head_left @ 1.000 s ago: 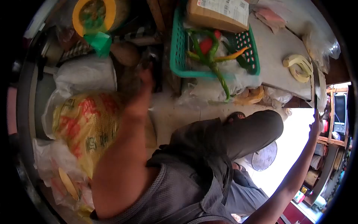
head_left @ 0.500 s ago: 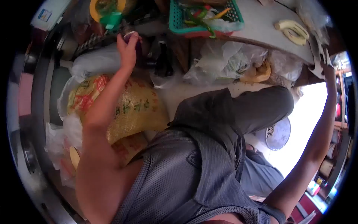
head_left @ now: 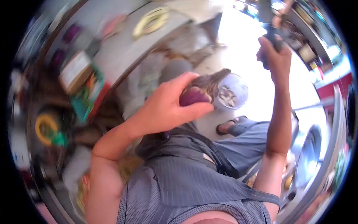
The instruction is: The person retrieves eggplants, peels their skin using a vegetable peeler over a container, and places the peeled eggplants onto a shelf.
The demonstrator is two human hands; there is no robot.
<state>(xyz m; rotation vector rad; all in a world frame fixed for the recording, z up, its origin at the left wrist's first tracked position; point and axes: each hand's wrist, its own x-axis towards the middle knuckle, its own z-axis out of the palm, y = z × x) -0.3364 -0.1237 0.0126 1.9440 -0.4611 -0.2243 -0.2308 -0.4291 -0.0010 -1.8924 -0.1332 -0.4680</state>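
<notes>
Looking down past the chest, the head view shows the left hand (head_left: 169, 103) curled round a smooth, dark-purple eggplant (head_left: 194, 98) with a rough brown cap (head_left: 203, 83). The eggplant's stem end points away from the body, toward the upper right of the view, its brown stem rising just beside a round grey pail (head_left: 239, 85) in the line of sight. Its long axis seems to slant from that stem down to the lower left, since a bit of purple shows below the hand; most of the body is hidden, so its full length cannot be told. A white paper label (head_left: 77, 66) on a brown cardboard box (head_left: 85, 79), set at a teal plastic basket (head_left: 80, 108), bears print too blurred to read, and the reddish marks on a yellow woven sack (head_left: 128, 166) are just as illegible. Within the left hand, the eggplant sits in the crook between thumb and fingers, gripped near its cap: the thumb presses from the side nearer the body, the fingers from the far side, pinching it between them. At the upper right, the right hand (head_left: 276, 58) is closed round the dark handle of a flat, grey-bladed knife (head_left: 265, 13), which points away from the body, well apart from the eggplant
</notes>
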